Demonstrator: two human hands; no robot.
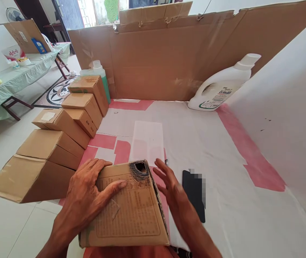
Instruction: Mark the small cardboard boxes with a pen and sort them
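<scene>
The cardboard box (pixel 130 208) sits right at the near edge of the white sheet (pixel 222 161), basically against the person. The left hand (pixel 88 195) lies flat on its top, fingers spread and pressing down, looks like it's pinning the box so it won't slide. The right hand (pixel 171 188) hovers just beside the box's right side, fingers apart, holding nothing. There's a dark hole (pixel 140 167) at the box's far top edge. A black phone (pixel 193 193) lies close by the right hand. Stacked boxes (pixel 61 132) line the left, a white jug (pixel 221 87) leans on the cardboard wall (pixel 155 61) at the back.
</scene>
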